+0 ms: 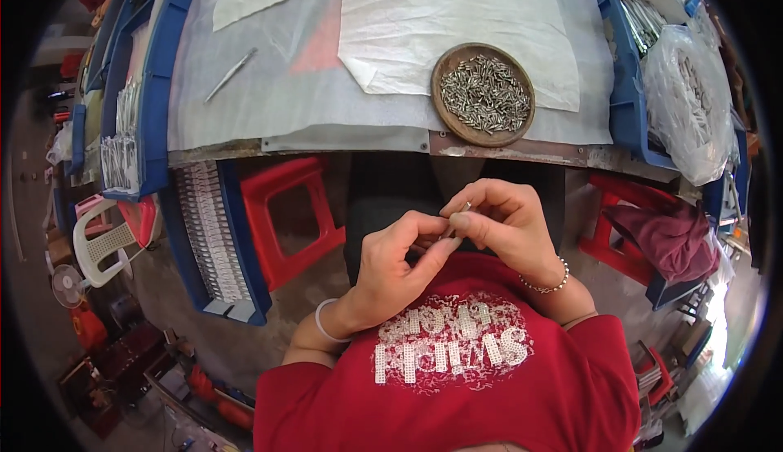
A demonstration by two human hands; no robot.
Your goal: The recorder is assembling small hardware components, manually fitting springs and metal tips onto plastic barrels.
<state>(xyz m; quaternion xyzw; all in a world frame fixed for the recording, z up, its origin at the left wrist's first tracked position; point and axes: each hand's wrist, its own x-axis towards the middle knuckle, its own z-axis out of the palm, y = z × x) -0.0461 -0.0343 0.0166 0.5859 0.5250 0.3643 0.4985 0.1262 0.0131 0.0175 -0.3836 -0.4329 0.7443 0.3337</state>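
A slim metal piece (467, 206) is pinched between thumb and forefinger of the right hand (506, 220), its tip showing above the thumb. The left hand (397, 260) has its fingertips close beside it, though I cannot tell whether they grip it; both hands are near the table edge, below a round bowl (481, 137).

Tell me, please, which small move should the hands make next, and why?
Probably the right hand should turn the small piece slightly while the left hand steadies it. Both hands pinch close together there and hide most of it, so a gentle turn might show more of it.
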